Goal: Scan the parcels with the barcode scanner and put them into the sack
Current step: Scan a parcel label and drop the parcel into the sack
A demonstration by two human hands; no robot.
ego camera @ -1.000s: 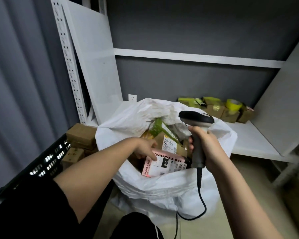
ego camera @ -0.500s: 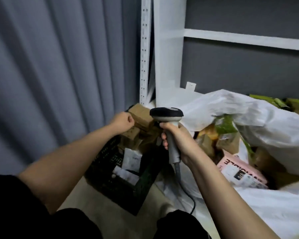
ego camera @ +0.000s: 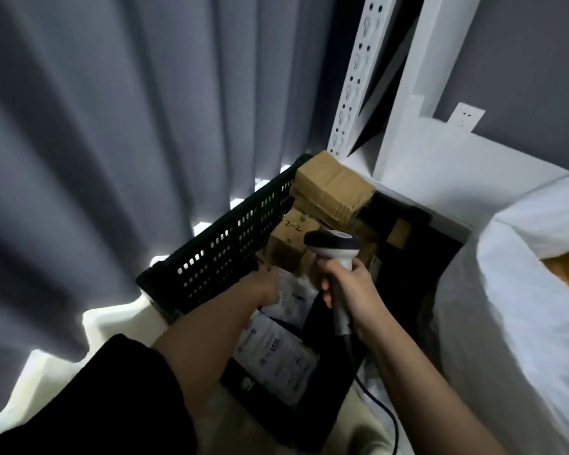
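A black perforated crate (ego camera: 224, 257) on the floor holds brown cardboard boxes (ego camera: 332, 188), one marked "2-2" (ego camera: 289, 244), and white flat mailer parcels (ego camera: 276, 349). My left hand (ego camera: 266, 289) reaches down into the crate and lies against a white mailer (ego camera: 296, 300); its fingers are hidden behind the back of the hand. My right hand (ego camera: 349, 290) grips the handle of the barcode scanner (ego camera: 330, 247), which hovers over the crate with its head pointing away from me. The white sack (ego camera: 523, 307) stands at the right with something yellow showing inside.
A grey curtain (ego camera: 128, 126) hangs at the left, right behind the crate. A white perforated shelf post (ego camera: 352, 90) and a white shelf board (ego camera: 440, 172) stand behind the crate. The scanner cable (ego camera: 381, 408) trails down towards the floor.
My view has swung further left and down onto the crate. My left hand has dropped from the top cardboard box to the white mailers lower in the crate. The scanner has followed over the crate.
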